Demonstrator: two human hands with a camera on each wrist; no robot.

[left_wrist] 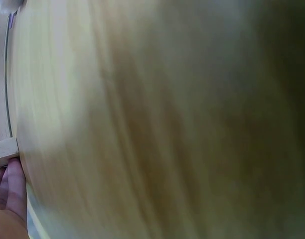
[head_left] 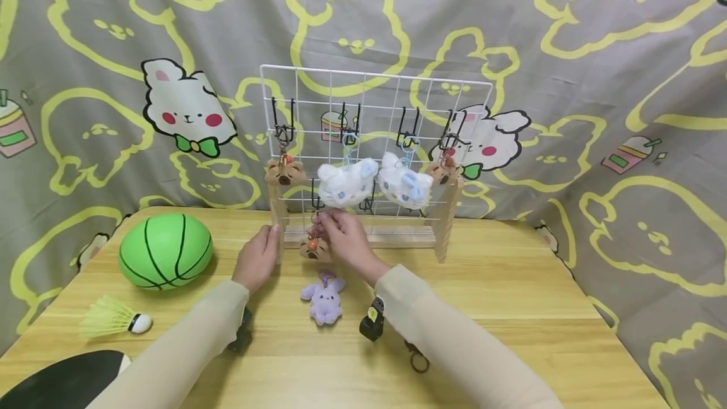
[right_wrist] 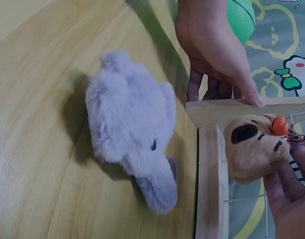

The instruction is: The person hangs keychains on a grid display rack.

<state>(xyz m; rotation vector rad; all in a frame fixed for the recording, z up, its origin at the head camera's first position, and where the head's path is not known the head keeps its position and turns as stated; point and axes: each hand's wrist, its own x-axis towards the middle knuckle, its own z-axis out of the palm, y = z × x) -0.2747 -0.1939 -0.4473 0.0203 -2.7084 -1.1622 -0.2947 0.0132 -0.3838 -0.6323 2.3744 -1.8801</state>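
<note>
My right hand (head_left: 350, 240) pinches the metal chain at the top of a brown plush animal keychain (head_left: 314, 248), close to a lower-left black hook (head_left: 316, 194) on the white wire rack (head_left: 375, 70). In the right wrist view the brown plush (right_wrist: 254, 149) shows a dark muzzle and an orange ball. Whether its ring is around the hook is hidden by my fingers. My left hand (head_left: 258, 259) grips the rack's left wooden leg (head_left: 277, 213), thumb and fingers on opposite sides. On the table, in front of the rack, lies a purple plush bunny keychain (head_left: 325, 306).
Two white plush cat keychains (head_left: 348, 183) and two brown ones (head_left: 286, 172) hang from the upper hooks. A green ball (head_left: 166, 251), a yellow shuttlecock (head_left: 113, 319) and a black paddle-like object (head_left: 62, 380) are at left. A dark ring (head_left: 419, 361) lies by my right sleeve.
</note>
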